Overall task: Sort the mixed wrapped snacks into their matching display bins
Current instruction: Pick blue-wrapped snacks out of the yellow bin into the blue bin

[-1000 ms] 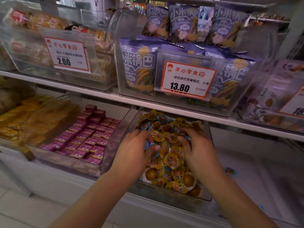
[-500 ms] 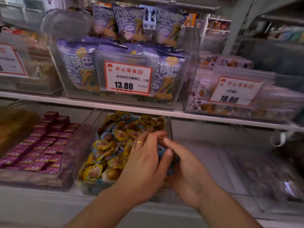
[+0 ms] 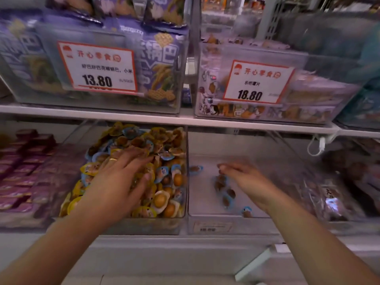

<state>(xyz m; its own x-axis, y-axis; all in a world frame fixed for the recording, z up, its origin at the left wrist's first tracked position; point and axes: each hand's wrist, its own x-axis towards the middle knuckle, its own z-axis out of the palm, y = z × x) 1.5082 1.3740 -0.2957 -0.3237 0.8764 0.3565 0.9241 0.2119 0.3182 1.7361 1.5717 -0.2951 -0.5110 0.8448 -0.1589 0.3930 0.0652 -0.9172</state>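
Observation:
A clear bin (image 3: 144,225) on the lower shelf is heaped with small round wrapped snacks, yellow-rimmed (image 3: 160,200) and blue-rimmed ones mixed. My left hand (image 3: 117,182) lies flat on that heap, fingers spread, a ring on one finger. The clear bin to its right (image 3: 205,208) is nearly bare and holds a few blue-rimmed snacks (image 3: 225,194). My right hand (image 3: 244,177) hovers over them, fingers loosely apart and blurred, with nothing clearly in it.
A bin of purple wrapped bars (image 3: 26,167) stands at the left, and dark packets (image 3: 339,192) lie at the right. On the upper shelf (image 3: 185,120) are bins of purple bags (image 3: 160,64) and chips, with price tags 13.80 (image 3: 96,68) and 18.80 (image 3: 257,83).
My hands were together over the mixed heap. The right hand has moved to the bin on the right, where blue-rimmed snacks now lie; the left hand stays on the heap. My view shifted right.

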